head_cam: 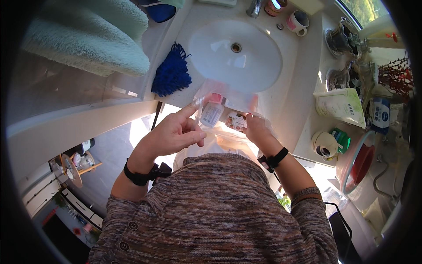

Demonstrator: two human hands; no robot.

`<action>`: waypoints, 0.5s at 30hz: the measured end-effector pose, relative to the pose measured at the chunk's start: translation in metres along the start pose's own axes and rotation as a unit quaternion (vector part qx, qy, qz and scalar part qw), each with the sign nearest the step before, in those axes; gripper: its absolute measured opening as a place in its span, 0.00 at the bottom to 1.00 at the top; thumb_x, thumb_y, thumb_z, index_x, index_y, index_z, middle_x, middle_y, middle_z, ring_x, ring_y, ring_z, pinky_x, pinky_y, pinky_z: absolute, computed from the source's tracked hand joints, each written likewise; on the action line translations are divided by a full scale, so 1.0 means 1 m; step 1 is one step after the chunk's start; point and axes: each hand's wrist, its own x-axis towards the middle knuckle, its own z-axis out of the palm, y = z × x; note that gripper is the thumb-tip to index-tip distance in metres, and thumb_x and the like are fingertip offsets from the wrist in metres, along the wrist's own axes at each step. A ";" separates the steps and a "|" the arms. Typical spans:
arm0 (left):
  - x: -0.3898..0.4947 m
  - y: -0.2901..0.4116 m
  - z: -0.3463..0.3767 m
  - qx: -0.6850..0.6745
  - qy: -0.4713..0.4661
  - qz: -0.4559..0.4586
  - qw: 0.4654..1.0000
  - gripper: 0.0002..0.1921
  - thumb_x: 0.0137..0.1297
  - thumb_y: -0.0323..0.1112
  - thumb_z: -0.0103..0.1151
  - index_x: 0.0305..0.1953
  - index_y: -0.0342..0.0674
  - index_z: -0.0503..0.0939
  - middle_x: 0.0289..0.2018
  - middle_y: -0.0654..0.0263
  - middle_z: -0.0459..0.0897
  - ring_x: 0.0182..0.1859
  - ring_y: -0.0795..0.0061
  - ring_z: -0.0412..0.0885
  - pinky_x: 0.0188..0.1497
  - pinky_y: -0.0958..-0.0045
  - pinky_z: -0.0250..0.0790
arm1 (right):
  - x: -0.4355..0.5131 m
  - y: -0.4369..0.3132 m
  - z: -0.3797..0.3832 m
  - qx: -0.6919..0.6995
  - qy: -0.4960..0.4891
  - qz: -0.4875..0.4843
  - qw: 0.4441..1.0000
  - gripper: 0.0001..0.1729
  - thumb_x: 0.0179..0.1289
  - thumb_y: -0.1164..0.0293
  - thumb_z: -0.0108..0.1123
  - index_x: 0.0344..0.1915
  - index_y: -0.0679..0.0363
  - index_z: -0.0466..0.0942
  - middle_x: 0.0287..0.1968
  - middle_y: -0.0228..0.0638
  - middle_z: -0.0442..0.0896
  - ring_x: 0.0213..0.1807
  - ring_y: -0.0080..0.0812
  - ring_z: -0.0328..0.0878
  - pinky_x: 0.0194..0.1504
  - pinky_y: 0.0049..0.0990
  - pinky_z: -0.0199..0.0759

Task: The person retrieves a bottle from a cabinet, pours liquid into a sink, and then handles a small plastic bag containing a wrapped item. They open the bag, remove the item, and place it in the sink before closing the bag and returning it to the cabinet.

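Observation:
A clear plastic bag [237, 96] lies at the near edge of the washbasin counter, partly below my hands. Inside or behind its film are a small labelled bottle [212, 114] with a pink part near its top and a round container with a floral label [236, 121]. My right hand [258, 128] pinches the bag's edge beside the floral container. At the bag's left side is my left hand [179, 130], thumb and fingers apart, its index finger reaching to the film near the bottle. Whether that fingertip grips the film is not clear.
Beyond the bag is a white oval sink [235, 62] with a faucet [254, 9]. A blue chenille cloth [172, 71] lies left of it, a mug [297, 23] at the back right. Potted plants, a green-white pouch [341, 105] and a cream container [324, 144] line the right ledge.

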 end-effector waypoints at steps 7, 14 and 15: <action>-0.003 -0.008 -0.007 0.032 -0.013 -0.001 0.999 0.40 0.67 0.30 0.56 0.76 0.48 0.47 0.27 0.68 0.83 0.29 0.86 0.78 0.32 0.82 0.67 | 0.036 -0.068 -0.027 -0.127 -0.078 -0.242 0.959 0.17 0.66 0.70 0.51 0.54 0.62 0.73 0.50 0.45 0.77 0.52 0.46 0.77 0.47 0.38 0.76; -0.015 -0.016 -0.012 0.094 0.010 -0.024 0.995 0.40 0.67 0.29 0.56 0.76 0.51 0.47 0.23 0.69 0.81 0.26 0.86 0.76 0.32 0.81 0.67 | 0.089 -0.064 0.054 -0.367 0.079 -0.395 0.839 0.26 0.67 0.64 0.48 0.64 0.57 0.70 0.64 0.37 0.70 0.68 0.43 0.62 0.68 0.39 0.55; -0.017 -0.017 -0.012 0.091 0.009 -0.031 0.995 0.40 0.67 0.30 0.57 0.76 0.51 0.47 0.23 0.70 0.80 0.26 0.85 0.76 0.32 0.81 0.67 | 0.099 -0.062 0.063 -0.201 -0.012 -0.373 0.906 0.26 0.67 0.63 0.49 0.64 0.57 0.69 0.65 0.36 0.69 0.69 0.42 0.61 0.68 0.40 0.54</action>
